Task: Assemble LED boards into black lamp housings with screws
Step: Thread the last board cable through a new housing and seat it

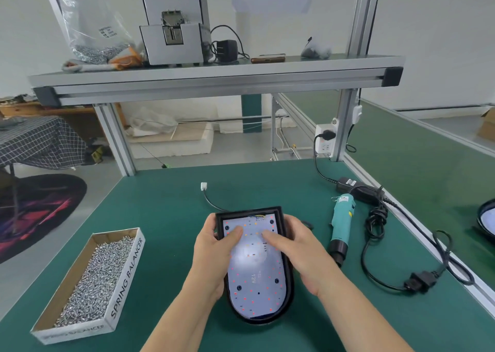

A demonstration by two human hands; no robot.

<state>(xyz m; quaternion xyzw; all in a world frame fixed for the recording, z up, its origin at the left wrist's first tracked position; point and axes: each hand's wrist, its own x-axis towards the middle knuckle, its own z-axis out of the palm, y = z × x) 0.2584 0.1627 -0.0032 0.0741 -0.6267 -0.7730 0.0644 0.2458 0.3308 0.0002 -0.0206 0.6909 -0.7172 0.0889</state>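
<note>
While both thumbs press on the white round-ended LED board (254, 279), the black D-shaped plastic lamp housing (288, 290) that holds it sits clasped between the hands over the green bench mat (166, 217). The left hand (211, 255) curls round its left wall, the right hand (302, 250) round its right wall. A teal electric screwdriver (342, 223) lies near, to the right.

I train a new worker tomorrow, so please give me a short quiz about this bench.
1. True or false: the LED board lies inside the black housing.
2. The box of screws is on which side of the housing? A: the person's left. B: the person's right.
3. Fill in: the teal screwdriver lies on the table, held by ___ hand.
Key: 1 true; 2 A; 3 neither.
</note>
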